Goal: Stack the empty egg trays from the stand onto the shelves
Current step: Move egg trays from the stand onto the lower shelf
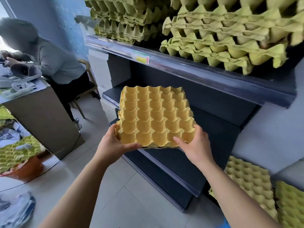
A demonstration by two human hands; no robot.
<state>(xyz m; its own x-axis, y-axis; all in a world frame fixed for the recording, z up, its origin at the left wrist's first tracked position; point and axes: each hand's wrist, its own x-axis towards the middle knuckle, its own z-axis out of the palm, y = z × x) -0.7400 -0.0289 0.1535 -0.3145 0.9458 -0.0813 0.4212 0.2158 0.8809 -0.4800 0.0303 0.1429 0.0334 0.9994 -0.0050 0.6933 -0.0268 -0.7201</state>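
Observation:
A yellow empty egg tray (154, 116) is held level in front of the dark shelving. My left hand (113, 143) grips its near left corner with the thumb on top. My right hand (195, 145) grips the near right corner the same way. The tray hovers over the front edge of a lower dark shelf (172, 162). The upper shelf (189, 69) carries two leaning stacks of greenish egg trays (230, 38), with the second stack (121, 18) at the left. More egg trays (251, 183) lie at the lower right.
A person (54, 63) bends over a grey counter (39, 116) at the left. An orange basket (28, 168) with egg trays on it stands on the floor there, with a cable running past it. A wooden chair (88, 89) stands behind the counter. Pale tiled floor (115, 195) lies below my arms.

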